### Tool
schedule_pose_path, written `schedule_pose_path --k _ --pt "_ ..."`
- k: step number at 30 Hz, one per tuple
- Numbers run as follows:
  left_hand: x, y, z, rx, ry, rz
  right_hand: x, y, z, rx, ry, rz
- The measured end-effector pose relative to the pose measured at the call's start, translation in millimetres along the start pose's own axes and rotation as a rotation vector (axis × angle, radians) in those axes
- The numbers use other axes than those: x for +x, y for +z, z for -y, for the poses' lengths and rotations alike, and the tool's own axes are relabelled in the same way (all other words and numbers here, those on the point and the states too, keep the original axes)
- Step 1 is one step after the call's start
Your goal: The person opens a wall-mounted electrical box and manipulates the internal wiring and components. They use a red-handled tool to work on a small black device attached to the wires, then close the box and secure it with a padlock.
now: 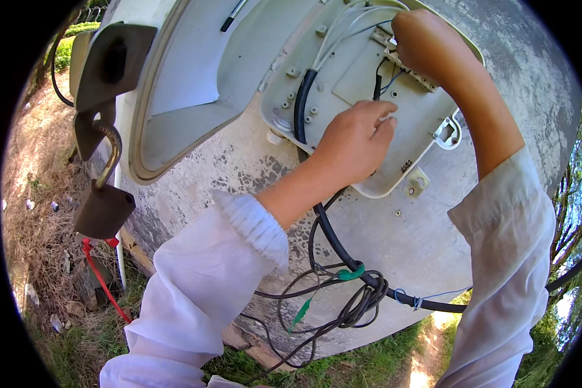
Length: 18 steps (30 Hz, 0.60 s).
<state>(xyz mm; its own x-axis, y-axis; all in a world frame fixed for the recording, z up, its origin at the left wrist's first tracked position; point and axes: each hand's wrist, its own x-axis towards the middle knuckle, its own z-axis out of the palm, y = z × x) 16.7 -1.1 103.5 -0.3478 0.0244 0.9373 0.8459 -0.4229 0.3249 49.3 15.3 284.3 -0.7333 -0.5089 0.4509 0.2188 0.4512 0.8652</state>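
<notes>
An open pale-grey plastic electrical box (420,152) is fixed to a round concrete surface. Inside it, my left hand (362,139) is closed around a thin black cable (377,87), whose stripped end with thin dark and blue wires points up to a terminal block (420,79). My right hand (427,45) is curled over the upper part of that block. Its fingertips are turned away, and what they hold is hidden. A thick black cable (302,103) enters the box at the left, and its light-coloured wires (333,39) arc over the top toward the right hand.
At the left hangs the box's open lid (181,116), with a dark padlock (105,210) beside it. A bundle of thin black cable (362,304) with green ties hangs below the box, by the thick cable. A red strap (103,278) and grass lie lower left.
</notes>
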Motion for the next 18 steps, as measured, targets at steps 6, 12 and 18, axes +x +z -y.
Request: schedule_pose_path --k 6,12,18 --pt "66 -15 -12 -0.011 0.110 -0.313 11 -7 8 -0.011 -0.024 -0.002" --pt "70 -54 -23 0.015 0.075 -0.209 2 -3 14 0.120 -0.015 -0.137" --pt "31 -29 20 0.152 0.040 -0.061 -5 3 3 0.060 0.054 -0.047"
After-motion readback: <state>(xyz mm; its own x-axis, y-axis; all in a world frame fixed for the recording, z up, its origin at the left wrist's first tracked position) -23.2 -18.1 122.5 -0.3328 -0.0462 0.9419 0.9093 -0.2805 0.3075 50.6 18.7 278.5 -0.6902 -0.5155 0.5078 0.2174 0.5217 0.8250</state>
